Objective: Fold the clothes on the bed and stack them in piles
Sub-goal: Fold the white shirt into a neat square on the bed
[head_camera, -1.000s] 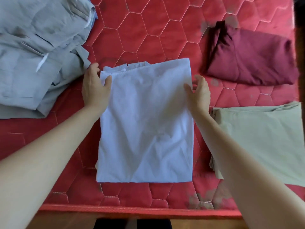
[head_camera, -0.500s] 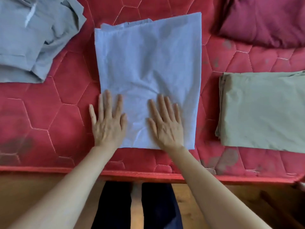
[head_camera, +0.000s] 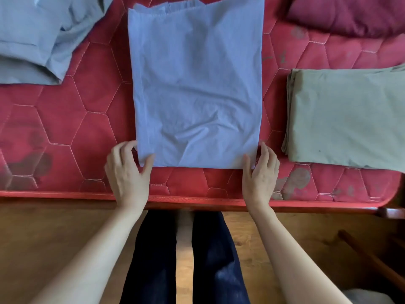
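Note:
A pale blue-white garment (head_camera: 197,84), folded into a long rectangle, lies flat in the middle of the red quilted mattress (head_camera: 65,119). My left hand (head_camera: 127,172) pinches its near left corner, thumb on top of the cloth and fingers curled at the edge. My right hand (head_camera: 260,172) holds the near right corner, thumb on the cloth and fingers along its side. A grey-blue heap of clothes (head_camera: 39,34) lies at the far left. A folded olive-green garment (head_camera: 350,119) lies at the right, and a maroon one (head_camera: 350,14) at the far right.
The mattress's near edge (head_camera: 197,199) runs just below my hands. Beneath it are a wooden floor (head_camera: 54,242) and my legs in dark trousers (head_camera: 153,260). A dark wooden bar (head_camera: 372,260) slants at the lower right.
Both hands slid off the top of the pale garment, where they lay flat, and moved out to its two near corners, which they now grip. The view has dropped toward the bed's edge.

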{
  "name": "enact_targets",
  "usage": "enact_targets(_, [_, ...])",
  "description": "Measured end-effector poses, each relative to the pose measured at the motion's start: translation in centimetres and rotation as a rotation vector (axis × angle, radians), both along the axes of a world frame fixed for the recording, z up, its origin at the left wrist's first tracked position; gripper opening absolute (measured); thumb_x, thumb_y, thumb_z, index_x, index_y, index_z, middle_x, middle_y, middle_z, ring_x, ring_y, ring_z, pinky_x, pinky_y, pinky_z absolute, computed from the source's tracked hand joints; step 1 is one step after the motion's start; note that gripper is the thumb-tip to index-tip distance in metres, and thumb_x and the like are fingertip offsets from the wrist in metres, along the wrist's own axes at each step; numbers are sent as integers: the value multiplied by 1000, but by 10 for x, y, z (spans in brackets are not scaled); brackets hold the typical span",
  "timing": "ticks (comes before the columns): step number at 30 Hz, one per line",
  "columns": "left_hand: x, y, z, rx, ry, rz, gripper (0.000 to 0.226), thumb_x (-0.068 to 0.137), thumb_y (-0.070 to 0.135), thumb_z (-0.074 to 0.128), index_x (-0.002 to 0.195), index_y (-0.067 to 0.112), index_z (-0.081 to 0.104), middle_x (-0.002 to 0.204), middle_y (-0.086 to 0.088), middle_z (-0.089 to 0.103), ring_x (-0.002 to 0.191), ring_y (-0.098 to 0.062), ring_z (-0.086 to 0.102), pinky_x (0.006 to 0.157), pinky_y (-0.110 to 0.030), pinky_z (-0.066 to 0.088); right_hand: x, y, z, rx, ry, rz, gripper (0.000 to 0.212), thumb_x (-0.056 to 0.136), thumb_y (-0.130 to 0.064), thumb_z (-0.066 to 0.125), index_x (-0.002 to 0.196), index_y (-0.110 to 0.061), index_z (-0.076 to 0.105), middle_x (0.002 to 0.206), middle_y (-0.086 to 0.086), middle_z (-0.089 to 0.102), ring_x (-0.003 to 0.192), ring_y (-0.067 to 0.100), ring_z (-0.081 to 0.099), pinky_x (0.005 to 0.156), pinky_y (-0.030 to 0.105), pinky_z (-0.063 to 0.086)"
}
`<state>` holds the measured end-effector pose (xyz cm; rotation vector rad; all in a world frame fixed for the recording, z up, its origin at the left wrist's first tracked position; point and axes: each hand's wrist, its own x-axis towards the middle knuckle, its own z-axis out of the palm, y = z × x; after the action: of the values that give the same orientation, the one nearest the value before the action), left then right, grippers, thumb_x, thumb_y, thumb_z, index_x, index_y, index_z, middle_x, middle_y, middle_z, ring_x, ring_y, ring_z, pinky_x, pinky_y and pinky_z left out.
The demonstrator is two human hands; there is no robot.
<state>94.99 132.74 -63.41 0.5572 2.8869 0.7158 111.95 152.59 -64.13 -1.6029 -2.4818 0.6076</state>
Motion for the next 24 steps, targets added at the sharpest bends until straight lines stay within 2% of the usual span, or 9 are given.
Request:
enact_targets(3, [13,-14,4,134,-219,67,33,80,17,76,108,7,61,99,-6,63,87,-24,59,80,-37,46,21,-8,6,-62,71,26,31,93,-18,62,121,-4,61,115,8,60,104,26,54,88,34,45])
enact_targets(7, [13,-21,5,273,-455,280,26,76,13,78,99,13,67,91,-2,69,74,-1,59,74,-18,48,31,-4,12,-257,199,-140,16,89,-16,67,105,-11,69,98,0,65,81,9,56,78,14,45])
enact_targets(9, [9,-22,4,289,-512,328,21,77,16,78,95,16,68,84,4,68,68,7,57,70,-8,46,30,0,13,-364,232,-234,13,88,-19,69,100,-15,70,95,1,69,77,12,60,76,17,48])
enact_targets(12, [1,-21,5,326,-530,353,13,76,17,78,86,18,70,74,13,66,63,6,57,67,-10,46,29,5,13,-445,253,-301,11,86,-22,71,95,-16,71,91,4,72,64,10,61,66,23,52])
enact_targets(15, [-4,-22,6,327,-540,330,14,75,20,79,78,28,68,71,12,65,65,-4,57,70,-20,47,27,8,15,-437,236,-284,11,86,-23,71,93,-15,72,88,3,72,64,9,62,71,27,52])
enact_targets(18, [-9,-27,8,305,-521,329,12,75,21,79,78,28,70,68,15,64,61,-1,53,69,-23,46,27,13,19,-356,221,-244,5,84,-25,72,85,-20,71,79,-12,67,73,-5,60,72,11,43])
enact_targets(21, [-15,-35,9,253,-483,316,8,76,20,78,83,20,73,71,17,64,60,6,53,71,-17,46,33,21,21,-296,225,-251,6,83,-22,73,80,-24,68,78,-9,68,69,-12,56,67,4,38])
enact_targets(22, [-14,-37,10,222,-478,278,9,77,20,77,84,14,74,72,14,65,60,9,53,70,-12,44,36,22,21,-305,216,-257,5,83,-22,73,80,-22,69,80,-6,69,70,-9,57,69,5,39])
enact_targets(24, [-12,-38,12,192,-486,228,13,79,18,76,86,7,73,74,10,65,61,11,53,66,-5,40,41,22,19,-353,196,-277,6,84,-23,73,83,-17,71,81,-2,70,73,2,60,76,23,49])
